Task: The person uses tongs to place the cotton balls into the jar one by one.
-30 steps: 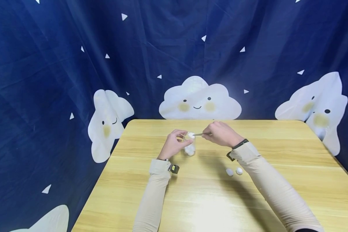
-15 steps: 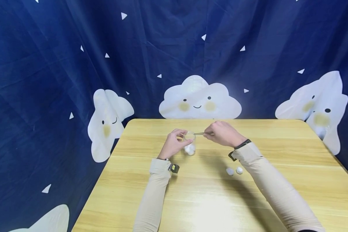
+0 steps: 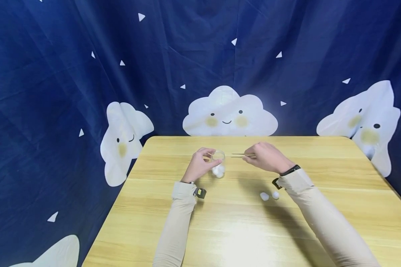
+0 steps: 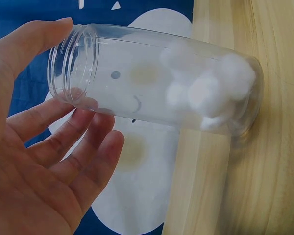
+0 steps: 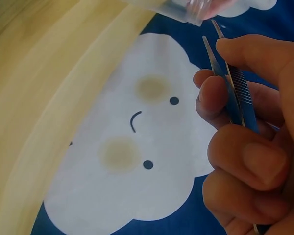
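One jar point(image 4: 152, 73) on table point(image 3: 147, 215), neck gripped by left hand point(image 3: 198, 165); balls inside point(image 4: 208, 95) overlap, count unclear. One tweezers point(image 5: 241, 95), tips apart, pinched in right hand point(image 3: 268, 157) near jar. Two loose balls point(image 3: 264, 196) nearer the person than either hand.

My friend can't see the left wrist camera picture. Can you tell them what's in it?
A left hand holds a clear jar by its threaded neck, with fluffy white balls bunched at the bottom. The jar stands on a wooden table, in front of a blue curtain with a cloud on it.
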Demonstrator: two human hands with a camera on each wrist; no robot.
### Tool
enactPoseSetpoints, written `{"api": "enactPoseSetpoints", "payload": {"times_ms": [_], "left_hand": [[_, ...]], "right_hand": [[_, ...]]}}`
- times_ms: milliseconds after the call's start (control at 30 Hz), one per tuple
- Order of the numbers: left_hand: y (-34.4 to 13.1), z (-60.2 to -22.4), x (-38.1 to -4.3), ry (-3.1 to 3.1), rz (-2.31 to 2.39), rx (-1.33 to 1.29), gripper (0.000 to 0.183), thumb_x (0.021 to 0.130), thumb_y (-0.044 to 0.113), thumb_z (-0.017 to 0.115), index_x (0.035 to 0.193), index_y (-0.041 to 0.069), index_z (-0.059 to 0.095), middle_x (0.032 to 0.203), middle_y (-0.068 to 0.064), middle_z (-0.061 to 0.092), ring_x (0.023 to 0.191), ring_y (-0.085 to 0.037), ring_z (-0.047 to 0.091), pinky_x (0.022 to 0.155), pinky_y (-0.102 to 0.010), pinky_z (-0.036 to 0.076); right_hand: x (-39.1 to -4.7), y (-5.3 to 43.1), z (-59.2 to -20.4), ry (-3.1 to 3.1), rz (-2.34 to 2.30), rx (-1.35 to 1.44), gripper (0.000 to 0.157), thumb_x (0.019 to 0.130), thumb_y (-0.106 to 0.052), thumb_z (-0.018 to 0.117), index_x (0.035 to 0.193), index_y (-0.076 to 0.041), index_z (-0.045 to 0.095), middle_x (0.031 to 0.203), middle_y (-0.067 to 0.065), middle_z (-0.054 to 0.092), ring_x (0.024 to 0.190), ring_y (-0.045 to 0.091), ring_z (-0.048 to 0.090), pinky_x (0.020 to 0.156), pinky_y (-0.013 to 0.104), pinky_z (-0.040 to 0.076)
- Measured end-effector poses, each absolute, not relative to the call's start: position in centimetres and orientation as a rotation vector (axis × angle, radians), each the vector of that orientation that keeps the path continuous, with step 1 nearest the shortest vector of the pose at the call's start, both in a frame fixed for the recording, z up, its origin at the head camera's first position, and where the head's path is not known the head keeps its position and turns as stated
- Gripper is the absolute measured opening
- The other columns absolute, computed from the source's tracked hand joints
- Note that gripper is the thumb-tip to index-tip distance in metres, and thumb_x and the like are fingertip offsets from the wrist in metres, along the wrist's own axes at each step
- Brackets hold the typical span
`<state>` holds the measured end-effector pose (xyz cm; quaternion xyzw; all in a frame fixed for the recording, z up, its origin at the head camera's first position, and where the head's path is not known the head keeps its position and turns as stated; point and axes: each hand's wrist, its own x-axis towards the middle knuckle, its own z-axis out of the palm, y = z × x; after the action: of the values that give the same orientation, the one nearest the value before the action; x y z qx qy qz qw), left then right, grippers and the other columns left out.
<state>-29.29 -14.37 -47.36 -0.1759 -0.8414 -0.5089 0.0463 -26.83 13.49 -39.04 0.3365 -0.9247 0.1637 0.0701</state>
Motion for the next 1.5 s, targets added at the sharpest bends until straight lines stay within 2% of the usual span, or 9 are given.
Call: {"api": "enactPoseSetpoints", "payload": {"times_ms": [167,300,367,567,933,1033,1200,1333,1500], "left_hand": [[-14.4,-47.5,-29.3,-2.576,-1.548,-0.533,0.057,0.085,0.038,0.085,0.131,0.008,0.069,0.128,-0.008,0.068,0.109,-0.023,0.068,0.095,-0.037,0.061],[-14.3,-47.5,-29.3,-2.582,-1.549,-0.527,0.058,0.085,0.038,0.085,0.131,0.008,0.069,0.128,-0.008,0.068,0.110,-0.023,0.067,0.096,-0.038,0.061],[-14.3,-47.4,-29.2,-2.584,-1.549,-0.522,0.057,0.085,0.037,0.085,0.131,0.008,0.069,0.129,-0.008,0.068,0.110,-0.023,0.067,0.096,-0.039,0.061],[-14.3,-47.3,-29.3,-2.584,-1.546,-0.520,0.056,0.085,0.037,0.085,0.131,0.008,0.069,0.129,-0.008,0.068,0.110,-0.023,0.067,0.096,-0.039,0.060],[-14.2,-47.2,-29.1,-2.586,-1.537,-0.520,0.056,0.085,0.037,0.084,0.131,0.008,0.069,0.129,-0.007,0.068,0.109,-0.023,0.068,0.095,-0.036,0.061],[-14.2,-47.2,-29.2,-2.587,-1.536,-0.513,0.056,0.085,0.036,0.085,0.131,0.008,0.069,0.129,-0.007,0.068,0.109,-0.022,0.068,0.095,-0.036,0.061],[-14.1,-47.3,-29.2,-2.581,-1.542,-0.518,0.056,0.085,0.036,0.084,0.131,0.007,0.069,0.129,-0.008,0.068,0.109,-0.022,0.068,0.095,-0.037,0.061],[-14.1,-47.3,-29.2,-2.580,-1.554,-0.531,0.057,0.086,0.035,0.084,0.132,0.006,0.068,0.129,-0.009,0.068,0.108,-0.024,0.068,0.095,-0.037,0.061],[-14.3,-47.4,-29.3,-2.579,-1.552,-0.531,0.057,0.086,0.036,0.085,0.132,0.007,0.068,0.129,-0.008,0.068,0.108,-0.022,0.068,0.094,-0.036,0.061]], "right_hand": [[-26.3,14.5,-39.7,-2.826,0.542,0.966,0.043,0.099,-0.021,0.068,0.064,-0.022,0.044,0.059,-0.013,0.029,0.054,0.002,0.030,0.055,0.022,0.028],[-25.8,15.4,-40.1,-2.860,0.571,0.913,0.026,0.100,-0.023,0.068,0.074,-0.022,0.065,0.063,-0.013,0.053,0.056,0.003,0.043,0.058,0.026,0.039],[-25.6,15.8,-40.4,-2.863,0.571,0.894,0.024,0.100,-0.025,0.068,0.077,-0.022,0.068,0.065,-0.012,0.057,0.058,0.004,0.046,0.059,0.027,0.040],[-24.7,17.3,-41.0,-2.856,0.560,0.850,0.030,0.100,-0.026,0.068,0.071,-0.024,0.060,0.061,-0.013,0.045,0.057,0.005,0.040,0.058,0.024,0.034],[-22.7,19.6,-42.1,-2.914,0.549,0.778,0.013,0.098,-0.026,0.071,0.087,-0.022,0.077,0.074,-0.011,0.067,0.060,0.003,0.048,0.057,0.024,0.040],[-22.2,20.0,-42.5,-2.924,0.544,0.785,0.013,0.099,-0.026,0.071,0.086,-0.024,0.076,0.074,-0.013,0.066,0.059,0.001,0.046,0.057,0.023,0.039],[-21.4,20.7,-43.2,-2.953,0.538,0.785,0.025,0.099,-0.026,0.070,0.074,-0.027,0.066,0.064,-0.016,0.049,0.057,0.000,0.040,0.056,0.021,0.034],[-20.5,21.4,-43.6,-2.942,0.518,0.781,0.016,0.098,-0.026,0.071,0.082,-0.025,0.074,0.071,-0.018,0.062,0.062,-0.001,0.048,0.060,0.024,0.043],[-19.5,22.4,-44.1,-2.925,0.503,0.752,0.010,0.095,-0.023,0.074,0.100,-0.019,0.082,0.091,-0.009,0.079,0.077,0.006,0.068,0.071,0.037,0.059]]}}
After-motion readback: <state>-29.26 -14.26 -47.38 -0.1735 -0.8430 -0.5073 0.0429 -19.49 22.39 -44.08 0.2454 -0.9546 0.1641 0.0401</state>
